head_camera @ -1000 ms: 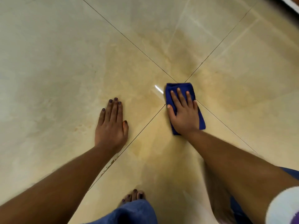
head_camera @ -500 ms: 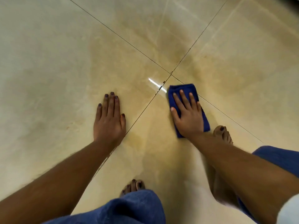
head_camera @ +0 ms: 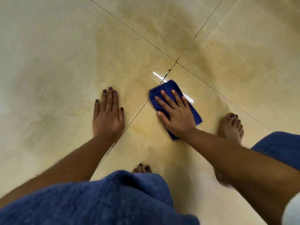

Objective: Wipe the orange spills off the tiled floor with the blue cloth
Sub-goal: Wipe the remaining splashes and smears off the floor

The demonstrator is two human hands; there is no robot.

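Observation:
A folded blue cloth (head_camera: 193, 111) lies flat on the glossy beige tiled floor (head_camera: 56, 54), just below the crossing of two grout lines. My right hand (head_camera: 177, 114) presses flat on the cloth with straight, spread fingers. My left hand (head_camera: 108, 114) rests flat on the bare tile to the left, fingers straight, holding nothing. Faint orange-yellow smears (head_camera: 142, 130) tint the tile between and below my hands. Small rusty specks (head_camera: 168, 70) dot the grout line above the cloth.
My right bare foot (head_camera: 231, 127) stands just right of the cloth. Toes of my left foot (head_camera: 142, 168) show beneath a blue-clothed knee (head_camera: 105, 200). Another blue-clothed knee (head_camera: 279, 143) is at the right edge. A bright light reflection (head_camera: 158, 76) glints near the cloth.
My right hand has slid the cloth down and left, away from the grout crossing. The view has shifted so knees and feet show more. My left hand has stayed planted.

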